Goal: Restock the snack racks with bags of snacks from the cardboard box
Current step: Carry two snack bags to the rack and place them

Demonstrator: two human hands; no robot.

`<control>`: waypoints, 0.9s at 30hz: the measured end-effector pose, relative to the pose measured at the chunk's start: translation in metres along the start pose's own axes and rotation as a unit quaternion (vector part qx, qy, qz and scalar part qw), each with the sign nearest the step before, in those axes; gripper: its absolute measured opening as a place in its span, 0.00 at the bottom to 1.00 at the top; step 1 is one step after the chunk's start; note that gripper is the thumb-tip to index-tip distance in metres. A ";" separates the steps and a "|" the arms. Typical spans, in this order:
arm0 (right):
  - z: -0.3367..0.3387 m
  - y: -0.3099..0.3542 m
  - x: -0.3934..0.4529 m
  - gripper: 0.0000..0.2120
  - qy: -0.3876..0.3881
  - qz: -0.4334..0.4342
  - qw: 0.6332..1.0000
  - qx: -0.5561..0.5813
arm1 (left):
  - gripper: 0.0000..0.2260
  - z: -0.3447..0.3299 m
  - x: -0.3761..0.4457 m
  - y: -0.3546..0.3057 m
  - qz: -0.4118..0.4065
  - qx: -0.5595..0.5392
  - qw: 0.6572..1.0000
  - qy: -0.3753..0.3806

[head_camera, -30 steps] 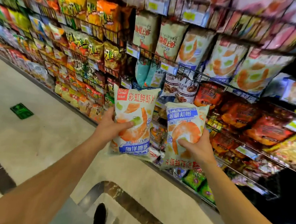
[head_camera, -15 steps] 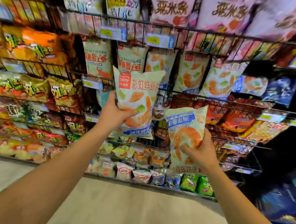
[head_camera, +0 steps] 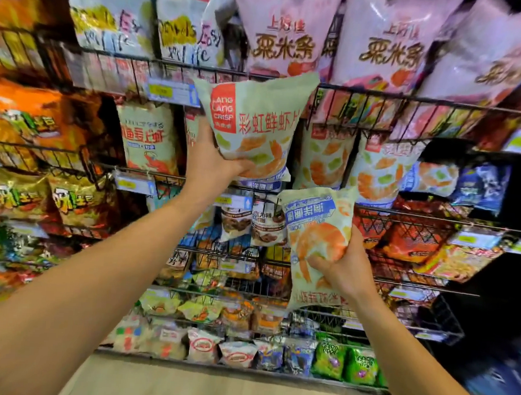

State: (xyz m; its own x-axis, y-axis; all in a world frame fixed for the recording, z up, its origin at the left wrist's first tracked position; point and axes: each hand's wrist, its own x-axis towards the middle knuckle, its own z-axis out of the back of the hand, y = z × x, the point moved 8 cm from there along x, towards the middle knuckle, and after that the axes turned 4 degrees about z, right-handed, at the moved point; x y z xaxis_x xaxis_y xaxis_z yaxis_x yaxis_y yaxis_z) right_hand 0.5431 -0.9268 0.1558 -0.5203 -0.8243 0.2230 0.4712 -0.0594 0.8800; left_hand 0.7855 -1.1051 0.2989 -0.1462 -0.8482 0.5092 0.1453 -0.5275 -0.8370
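My left hand [head_camera: 208, 161] grips the lower left of a pale green shrimp-chip bag [head_camera: 257, 121], held upright in front of the wire rack row [head_camera: 433, 217] where matching shrimp-chip bags [head_camera: 378, 167] stand. My right hand [head_camera: 344, 269] holds a second shrimp-chip bag [head_camera: 317, 239] upside down, lower and to the right, in front of the middle shelves. The cardboard box is out of view.
Large pink snack bags [head_camera: 388, 44] fill the top wire shelf [head_camera: 424, 100]. Orange and yellow bags [head_camera: 43, 116] crowd the racks at left. Small green packets [head_camera: 347, 365] line the bottom shelf just above the pale floor [head_camera: 213, 385]. A dark gap lies at right.
Both hands rose and moved closer to the rack. The left bag now reaches up to the top shelf's edge, and the view swung from the aisle floor onto the shelves.
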 end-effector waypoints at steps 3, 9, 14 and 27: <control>-0.001 -0.002 0.008 0.40 -0.009 0.002 1.000 0.000 | 0.39 -0.017 0.009 0.014 0.001 0.010 1.000 0.018; -0.005 -0.008 0.017 0.46 -0.016 -0.011 1.000 0.001 | 0.38 -0.037 0.019 0.060 0.040 0.046 0.997 0.047; -0.010 -0.009 0.024 0.46 -0.016 -0.025 1.000 -0.001 | 0.44 -0.062 0.038 0.081 0.071 0.100 0.983 0.139; -0.014 -0.011 0.018 0.46 -0.012 -0.032 0.999 0.006 | 0.37 -0.040 0.016 0.067 0.001 0.149 0.989 0.015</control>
State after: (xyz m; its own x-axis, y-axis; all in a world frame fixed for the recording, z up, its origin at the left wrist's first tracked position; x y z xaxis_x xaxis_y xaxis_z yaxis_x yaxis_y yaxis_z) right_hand 0.5382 -0.9484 0.1440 -0.5660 -0.8055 0.1757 0.4281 -0.1050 0.8976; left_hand 0.7534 -1.1520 0.2433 -0.1740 -0.8497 0.4977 0.4269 -0.5205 -0.7394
